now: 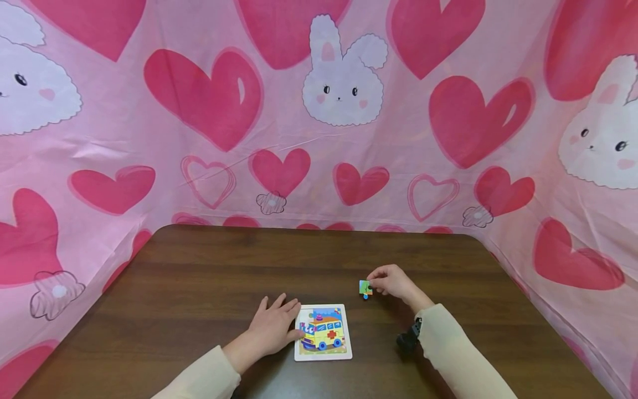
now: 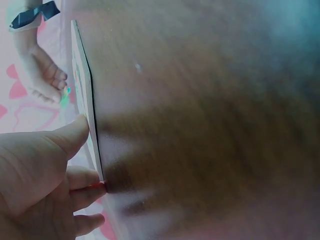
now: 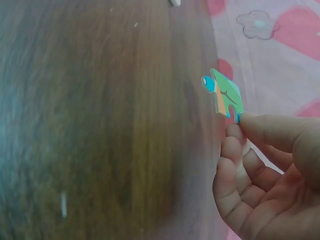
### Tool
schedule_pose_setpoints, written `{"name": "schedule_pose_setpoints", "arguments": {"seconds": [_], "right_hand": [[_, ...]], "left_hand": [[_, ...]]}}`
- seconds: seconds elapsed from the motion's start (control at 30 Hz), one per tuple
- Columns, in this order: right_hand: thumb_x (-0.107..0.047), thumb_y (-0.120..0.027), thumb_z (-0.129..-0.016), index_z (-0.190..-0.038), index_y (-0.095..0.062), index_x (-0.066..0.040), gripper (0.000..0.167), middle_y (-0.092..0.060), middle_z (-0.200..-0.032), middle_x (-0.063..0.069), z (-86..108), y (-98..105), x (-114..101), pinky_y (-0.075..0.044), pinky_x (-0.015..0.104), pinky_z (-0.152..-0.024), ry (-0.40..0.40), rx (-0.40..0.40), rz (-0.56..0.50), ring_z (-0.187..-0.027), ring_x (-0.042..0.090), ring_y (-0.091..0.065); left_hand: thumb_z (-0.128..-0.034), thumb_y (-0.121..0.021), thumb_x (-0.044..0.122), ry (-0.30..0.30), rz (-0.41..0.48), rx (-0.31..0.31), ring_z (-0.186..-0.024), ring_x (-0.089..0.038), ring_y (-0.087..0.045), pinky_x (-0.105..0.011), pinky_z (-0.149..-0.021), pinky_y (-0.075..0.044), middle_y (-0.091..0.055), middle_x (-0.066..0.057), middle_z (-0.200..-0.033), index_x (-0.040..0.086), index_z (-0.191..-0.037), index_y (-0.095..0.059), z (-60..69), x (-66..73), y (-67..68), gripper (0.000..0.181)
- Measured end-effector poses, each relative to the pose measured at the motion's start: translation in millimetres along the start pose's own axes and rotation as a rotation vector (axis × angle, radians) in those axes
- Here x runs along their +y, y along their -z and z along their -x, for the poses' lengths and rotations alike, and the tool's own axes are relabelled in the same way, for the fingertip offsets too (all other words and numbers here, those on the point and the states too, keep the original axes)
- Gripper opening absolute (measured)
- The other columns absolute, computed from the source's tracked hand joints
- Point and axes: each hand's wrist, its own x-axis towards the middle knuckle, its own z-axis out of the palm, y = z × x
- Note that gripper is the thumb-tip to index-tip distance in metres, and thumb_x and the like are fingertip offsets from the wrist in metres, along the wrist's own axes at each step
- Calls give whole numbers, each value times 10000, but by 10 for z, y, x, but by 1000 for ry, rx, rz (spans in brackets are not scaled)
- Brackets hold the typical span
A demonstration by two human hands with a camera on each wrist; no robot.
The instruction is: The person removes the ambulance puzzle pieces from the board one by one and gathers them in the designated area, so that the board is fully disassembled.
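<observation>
A square jigsaw puzzle (image 1: 324,342) with a white frame lies on the table, showing a yellow ambulance with a red cross. Its picture has a pale bare patch at the upper left. My left hand (image 1: 273,327) rests along the frame's left side, fingers spread and thumb touching the edge. In the left wrist view the thumb and fingertips of that hand (image 2: 45,170) meet the thin frame. Right of and beyond the puzzle, my right hand (image 1: 395,281) pinches a green and blue puzzle piece (image 3: 227,93) by one corner, held off the table.
The brown wooden table (image 1: 224,266) stretches around the puzzle. Behind it and at both sides hangs a pink cloth (image 1: 299,133) printed with hearts and rabbits. A black strap device (image 1: 410,338) sits at the right wrist.
</observation>
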Motion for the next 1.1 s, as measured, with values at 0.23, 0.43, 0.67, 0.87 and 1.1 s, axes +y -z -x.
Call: {"name": "schedule_pose_setpoints", "arguments": {"seconds": [0.23,0.43,0.67,0.87,1.1], "right_hand": [[-53,-623,-861,-888,-694,-5,90,-587,-713,37,-22,-4,78,-466,300,-552,0,-8,9,-616,172,-515],[-42,-613,-866,-888,-699,-8,95,-579,-692,26,-41,-19,102,-451,280,-524,-11,-7,28,-596,161,-500],[-25,-611,-860,-867,-694,2,87,-570,-667,24,-39,-29,91,-439,271,-504,-9,-9,46,-569,157,-486],[-25,-616,-856,-873,-693,3,83,-568,-662,24,-47,-30,93,-440,266,-501,-13,-11,54,-560,152,-485],[-14,-612,-854,-894,-682,22,88,-579,-685,28,-50,-27,99,-444,270,-503,-6,-17,56,-567,152,-491]], "left_hand": [[-830,-612,466,4,6,-5,-1290,-342,-322,-594,-999,-190,-484,-87,-1340,67,-1309,-519,6,0,-4,630],[-835,-609,462,-1,17,-11,-1290,-345,-321,-597,-996,-191,-482,-91,-1341,61,-1309,-518,2,0,7,627],[-837,-604,466,-10,21,-11,-1290,-346,-319,-600,-995,-189,-481,-94,-1341,57,-1308,-517,-3,-4,12,630],[-841,-594,472,-21,23,-13,-1290,-348,-319,-604,-992,-190,-476,-97,-1345,53,-1310,-513,0,-8,18,634],[-840,-599,464,-25,19,-5,-1287,-350,-325,-604,-990,-194,-481,-99,-1340,49,-1305,-518,3,-5,17,628]]}}
